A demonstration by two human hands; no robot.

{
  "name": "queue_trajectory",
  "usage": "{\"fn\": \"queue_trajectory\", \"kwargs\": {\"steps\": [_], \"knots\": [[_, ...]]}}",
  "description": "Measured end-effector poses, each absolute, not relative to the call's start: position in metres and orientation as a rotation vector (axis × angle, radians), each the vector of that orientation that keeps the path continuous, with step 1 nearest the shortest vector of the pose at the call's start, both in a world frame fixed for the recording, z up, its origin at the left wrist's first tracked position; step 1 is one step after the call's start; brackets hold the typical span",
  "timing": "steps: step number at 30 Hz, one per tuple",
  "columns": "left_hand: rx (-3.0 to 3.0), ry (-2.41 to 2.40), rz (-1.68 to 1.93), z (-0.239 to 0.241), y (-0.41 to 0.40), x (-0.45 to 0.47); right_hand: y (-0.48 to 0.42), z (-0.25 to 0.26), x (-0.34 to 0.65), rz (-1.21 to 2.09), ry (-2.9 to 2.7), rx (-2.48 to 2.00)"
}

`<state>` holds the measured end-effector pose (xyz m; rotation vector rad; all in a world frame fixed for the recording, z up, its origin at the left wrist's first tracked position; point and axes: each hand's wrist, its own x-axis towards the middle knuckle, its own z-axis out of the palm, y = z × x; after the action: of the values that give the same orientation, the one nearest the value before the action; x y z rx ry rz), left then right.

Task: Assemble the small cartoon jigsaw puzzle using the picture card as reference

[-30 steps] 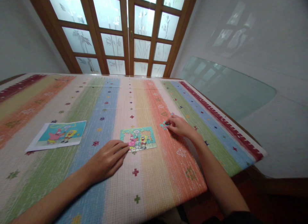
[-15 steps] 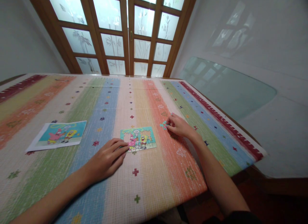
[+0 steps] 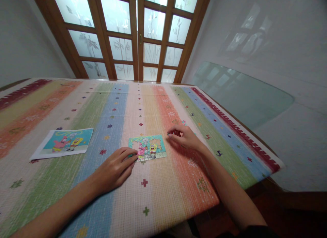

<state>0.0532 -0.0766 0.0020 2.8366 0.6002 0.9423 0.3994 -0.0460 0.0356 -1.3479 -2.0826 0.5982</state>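
Observation:
A small cartoon jigsaw puzzle (image 3: 148, 147), partly assembled, lies flat on the striped tablecloth (image 3: 114, 105). My left hand (image 3: 116, 169) rests palm down beside it, with its fingers stretched out and its fingertips touching the puzzle's lower left edge. My right hand (image 3: 182, 137) hovers low just right of the puzzle's upper right corner. Its fingers are pinched together on a small teal puzzle piece. Loose teal pieces (image 3: 184, 122) peek out from behind that hand.
A printed reference picture (image 3: 63, 142) of the same cartoon lies on the cloth to the left. The table's right edge (image 3: 245, 135) runs close to a white wall with a glass panel. Wooden glazed doors (image 3: 139, 36) stand beyond the far end.
My right hand has moved left from the loose pieces toward the puzzle's right corner, fingers still pinched. My left hand has stayed at the puzzle's left edge.

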Motion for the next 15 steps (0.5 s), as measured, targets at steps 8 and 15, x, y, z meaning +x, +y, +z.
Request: {"fn": "queue_trajectory", "kwargs": {"steps": [8, 15], "knots": [[2.874, 0.609, 0.943, 0.005, -0.078, 0.054, -0.059, 0.022, 0.358, 0.895, -2.014, -1.211], [2.896, 0.613, 0.916, 0.007, -0.079, 0.056, -0.063, 0.023, 0.348, 1.009, -2.019, -1.099]]}}
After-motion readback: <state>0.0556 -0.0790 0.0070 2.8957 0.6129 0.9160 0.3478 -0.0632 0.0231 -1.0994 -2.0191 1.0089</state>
